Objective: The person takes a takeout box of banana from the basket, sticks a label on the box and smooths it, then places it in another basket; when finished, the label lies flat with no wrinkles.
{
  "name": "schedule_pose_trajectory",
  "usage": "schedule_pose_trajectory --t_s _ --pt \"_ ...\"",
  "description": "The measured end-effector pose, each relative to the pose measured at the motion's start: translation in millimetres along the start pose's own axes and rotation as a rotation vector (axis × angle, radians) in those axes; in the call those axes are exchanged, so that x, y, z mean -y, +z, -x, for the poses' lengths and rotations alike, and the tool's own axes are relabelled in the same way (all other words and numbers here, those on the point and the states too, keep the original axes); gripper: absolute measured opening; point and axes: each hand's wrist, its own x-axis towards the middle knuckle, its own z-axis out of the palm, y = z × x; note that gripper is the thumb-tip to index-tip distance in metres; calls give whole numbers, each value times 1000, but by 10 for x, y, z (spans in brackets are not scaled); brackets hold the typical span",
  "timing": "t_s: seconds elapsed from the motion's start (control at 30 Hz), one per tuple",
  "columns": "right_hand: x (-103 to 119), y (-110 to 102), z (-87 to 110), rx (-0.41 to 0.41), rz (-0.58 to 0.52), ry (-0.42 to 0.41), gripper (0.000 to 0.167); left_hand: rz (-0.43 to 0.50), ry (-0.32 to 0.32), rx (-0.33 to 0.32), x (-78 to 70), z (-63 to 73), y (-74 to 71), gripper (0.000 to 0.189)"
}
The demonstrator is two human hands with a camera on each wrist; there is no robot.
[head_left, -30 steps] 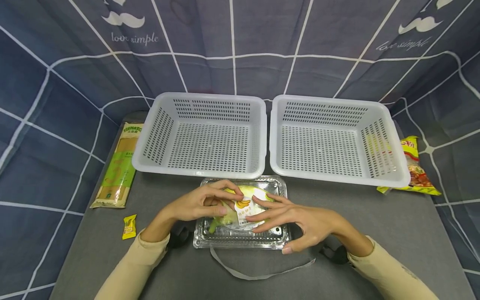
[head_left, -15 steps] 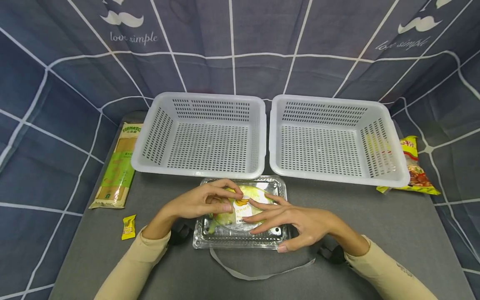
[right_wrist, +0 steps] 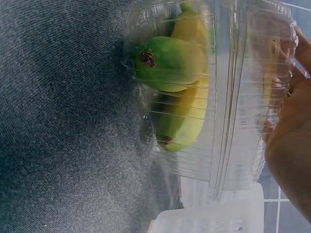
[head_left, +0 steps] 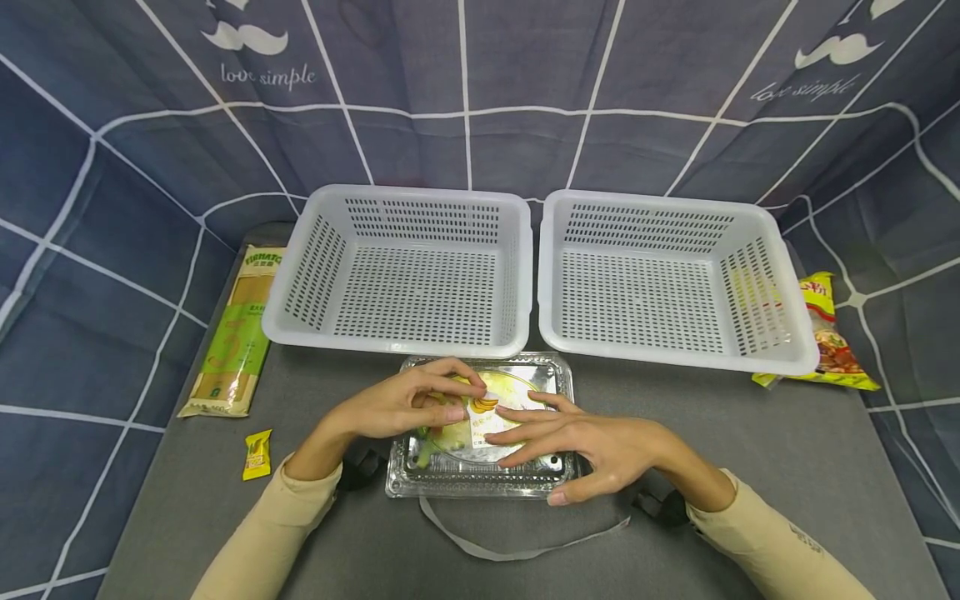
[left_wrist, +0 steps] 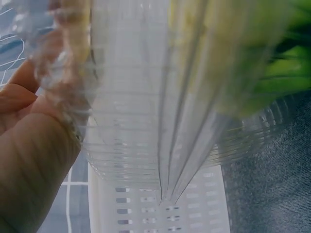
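Observation:
A clear plastic clamshell box (head_left: pixel 480 483) lies shut on the table in the head view, with green-yellow bananas (right_wrist: pixel 172 63) inside. On its lid sits a white label (head_left: pixel 486 432) printed with yellow bananas. My left hand (head_left: pixel 401 402) touches the lid at the label's upper left, index finger and thumb apart. From the right, my right hand (head_left: pixel 577 442) rests spread fingertips on the label and lid, its thumb by the box's front right corner. Seen through the plastic in the wrist views, the fingertips are blurred.
Two white perforated baskets (head_left: pixel 401 348) (head_left: pixel 675 360) stand side by side behind the box. Left lie a noodle packet (head_left: pixel 232 342) and a small yellow sachet (head_left: pixel 257 454). A yellow food bag (head_left: pixel 832 346) is partly behind the right basket. A grey strip (head_left: pixel 517 554) lies in front.
The label has shifted slightly left and lies flatter on the lid. My left thumb has moved in toward its edge, and my right hand has slid a little left.

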Motion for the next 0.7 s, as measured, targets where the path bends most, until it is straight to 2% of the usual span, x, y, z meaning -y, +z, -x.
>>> schedule_pose_trajectory --t_s 0.13,0.27,0.37,0.47,0.7 --pt "2 4 0 -1 17 -2 53 57 51 -37 8 5 5 41" --pt "5 6 -1 1 14 6 53 127 102 13 11 2 2 43" --pt "4 7 -1 3 7 12 53 107 80 50 7 -9 9 44" --pt "-5 5 0 0 17 5 53 53 52 26 3 -18 15 46" --pt "-22 9 6 -3 38 -5 53 49 49 10 12 -23 9 45"
